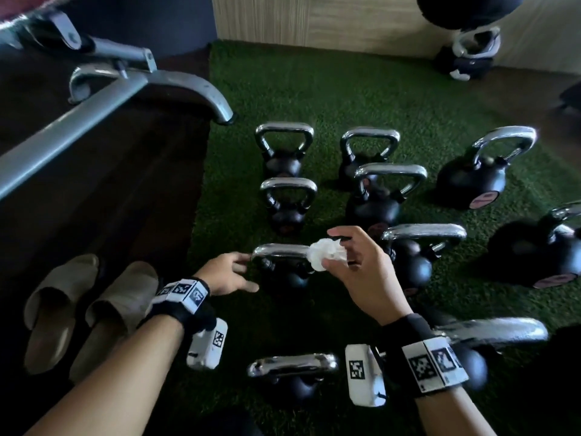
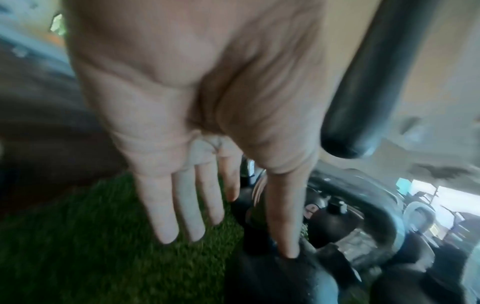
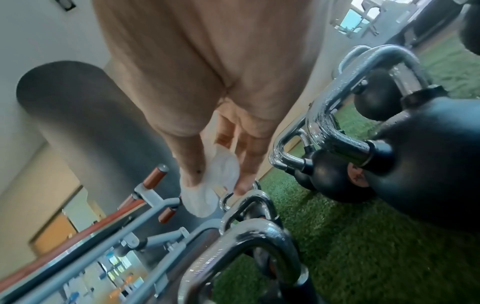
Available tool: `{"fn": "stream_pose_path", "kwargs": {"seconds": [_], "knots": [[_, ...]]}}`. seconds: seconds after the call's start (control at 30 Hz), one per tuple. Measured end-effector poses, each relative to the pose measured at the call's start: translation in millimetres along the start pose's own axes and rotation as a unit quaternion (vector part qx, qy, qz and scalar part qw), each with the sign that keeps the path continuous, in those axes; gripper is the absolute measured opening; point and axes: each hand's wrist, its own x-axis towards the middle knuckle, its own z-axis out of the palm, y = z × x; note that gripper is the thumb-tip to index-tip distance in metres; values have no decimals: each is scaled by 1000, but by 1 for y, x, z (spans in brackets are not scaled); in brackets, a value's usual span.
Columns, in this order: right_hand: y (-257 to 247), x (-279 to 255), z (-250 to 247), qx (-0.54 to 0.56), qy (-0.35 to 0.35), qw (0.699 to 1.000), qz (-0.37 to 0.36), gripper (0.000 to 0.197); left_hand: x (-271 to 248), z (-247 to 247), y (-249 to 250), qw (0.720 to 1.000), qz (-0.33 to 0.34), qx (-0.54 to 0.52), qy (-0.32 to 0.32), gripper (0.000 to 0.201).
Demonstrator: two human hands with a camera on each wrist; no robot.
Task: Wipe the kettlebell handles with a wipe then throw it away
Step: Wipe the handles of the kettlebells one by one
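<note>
Several black kettlebells with chrome handles stand on green turf. My right hand [image 1: 352,262] pinches a crumpled white wipe [image 1: 323,254] at the right end of the chrome handle [image 1: 281,251] of a small kettlebell in front of me. In the right wrist view the wipe [image 3: 207,191] sits between thumb and fingers above a handle [image 3: 249,205]. My left hand [image 1: 232,273] is at the left end of that handle with its fingers spread. In the left wrist view the fingers [image 2: 192,205] are straight and the thumb tip touches the kettlebell's black body [image 2: 280,277].
A grey metal bench frame [image 1: 103,96] crosses the dark floor at left. Two beige slippers [image 1: 85,309] lie near my left arm. More kettlebells [image 1: 471,180] crowd the turf [image 1: 330,89] to the right, and one handle [image 1: 292,363] lies close below my hands.
</note>
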Motion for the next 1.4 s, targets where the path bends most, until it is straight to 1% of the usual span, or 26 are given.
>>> {"fn": "stream_pose_path", "kwargs": {"seconds": [0.03, 0.07, 0.1, 0.13, 0.17, 0.23, 0.3, 0.4, 0.47, 0.53, 0.67, 0.73, 0.77, 0.83, 0.87, 0.93, 1.03, 1.1, 1.17, 1.23, 1.33, 1.4], "knots": [[1, 6, 1, -12, -4, 1000, -3, 39, 14, 7, -3, 999, 13, -38, 3, 113], [3, 13, 4, -29, -10, 999, -11, 33, 28, 14, -8, 998, 27, -64, 10, 121], [6, 19, 8, -51, -15, 998, -17, 29, 40, 23, -13, 997, 34, -71, 13, 119], [9, 26, 12, -71, -16, 997, -21, 25, 51, 30, -18, 997, 40, -65, 10, 112], [11, 32, 18, -89, -13, 996, -26, 23, 56, 37, -18, 997, 49, -55, 6, 106], [15, 45, 30, -109, -2, 993, -33, 21, 64, 49, -18, 996, 74, -40, -1, 100], [12, 52, 40, -115, -1, 991, -61, 21, 62, 58, -18, 997, 74, -29, 15, 93], [11, 57, 55, -140, -37, 982, -121, 28, 61, 68, -26, 995, 69, -57, 52, 76], [13, 57, 60, -158, -48, 976, -139, 29, 60, 71, -29, 993, 74, -70, 64, 69], [14, 55, 59, -166, -39, 976, -134, 24, 59, 73, -28, 992, 74, -81, 70, 70], [23, 53, 44, -183, 6, 979, -87, 25, 58, 73, -28, 991, 69, -83, 78, 71], [23, 52, 45, -184, 8, 979, -88, 21, 59, 74, -29, 991, 62, -83, 80, 72], [22, 51, 46, -180, 2, 979, -94, 17, 59, 74, -28, 991, 59, -84, 80, 70], [20, 50, 47, -178, 0, 979, -97, 10, 59, 75, -27, 992, 61, -83, 79, 59], [21, 50, 44, -180, 3, 980, -89, 7, 59, 75, -27, 992, 60, -83, 76, 56], [31, 50, 36, -183, 3, 982, -50, 5, 58, 75, -28, 991, 60, -93, 73, 56], [50, 49, 27, -165, -32, 985, 27, 8, 58, 75, -29, 991, 64, -96, 73, 69], [54, 49, 26, -145, -45, 987, 50, 6, 59, 75, -30, 991, 72, -92, 68, 80], [54, 51, 23, -104, -51, 991, 71, 9, 58, 73, -30, 991, 77, -90, 68, 83], [60, 53, 22, -39, -69, 990, 116, 14, 58, 72, -29, 990, 80, -94, 73, 83], [76, 59, 31, 44, -98, 974, 200, 18, 56, 72, -27, 989, 91, -94, 76, 83], [86, 61, 40, 69, -113, 964, 232, 19, 54, 71, -26, 989, 88, -94, 76, 82]]}}
